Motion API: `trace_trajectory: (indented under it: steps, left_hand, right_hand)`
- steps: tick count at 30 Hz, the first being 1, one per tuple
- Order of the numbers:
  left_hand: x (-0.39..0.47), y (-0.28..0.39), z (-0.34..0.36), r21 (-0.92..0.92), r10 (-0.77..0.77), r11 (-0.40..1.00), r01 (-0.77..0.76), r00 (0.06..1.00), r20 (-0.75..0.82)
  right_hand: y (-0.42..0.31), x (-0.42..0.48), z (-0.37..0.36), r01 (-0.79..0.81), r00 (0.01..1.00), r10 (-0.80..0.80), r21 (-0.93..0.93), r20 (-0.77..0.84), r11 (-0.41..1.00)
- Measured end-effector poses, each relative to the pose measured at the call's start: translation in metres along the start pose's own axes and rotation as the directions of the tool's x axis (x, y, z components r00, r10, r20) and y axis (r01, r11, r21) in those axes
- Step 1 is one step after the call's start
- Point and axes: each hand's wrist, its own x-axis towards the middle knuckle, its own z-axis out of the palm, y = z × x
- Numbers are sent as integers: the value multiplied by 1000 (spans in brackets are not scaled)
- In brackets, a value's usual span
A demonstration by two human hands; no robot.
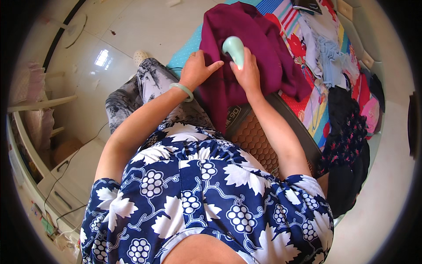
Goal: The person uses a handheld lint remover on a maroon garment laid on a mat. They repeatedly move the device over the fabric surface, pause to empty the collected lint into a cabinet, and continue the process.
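A plum-coloured garment [250, 24] lies spread in front of me, over the bed's edge and partly across my lap. My right hand [247, 74] is closed around the handle of a mint-green handheld fabric shaver [233, 44], its rounded head pointing away from me over the cloth. The shaver's underside is mostly hidden. At the garment's left edge is my left hand [197, 70], palm down with the thumb stretched towards the shaver. No object shows in it. A pale green bangle [182, 91] circles that wrist.
A brown mat with a honeycomb pattern [260, 138] is at my right side. Several clothes [329, 62] are heaped on the striped bedding [273, 8]. Left of me are a white drawer cabinet [66, 180], a dark cable [71, 160] and the tiled floor [132, 19].
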Motion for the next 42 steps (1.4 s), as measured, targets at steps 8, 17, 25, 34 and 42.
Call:
trace_trajectory:
  steps: [8, 17, 25, 34, 42]
  left_hand:
    - [15, -47, 16, -48, -97, 993, 105, 984, 151]
    - [-21, -19, -10, -35, -7, 999, 12, 992, 129]
    - [-45, 41, -28, 102, 348, 879, -466, 773, 531]
    - [-22, -7, -36, -529, -24, 844, 88, 992, 126]
    - [40, -115, -91, -971, -456, -73, 226, 859, 234]
  right_hand:
    - [-11, -136, -79, -80, 989, 72, 57, 130, 995]
    - [-12, -56, -26, 26, 998, -27, 18, 65, 1000]
    - [-4, -83, -43, -63, 997, 60, 76, 37, 995]
    - [7, -119, -54, -455, 868, 489, 530, 84, 716]
    - [-49, -91, -97, -240, 933, 353, 859, 74, 453]
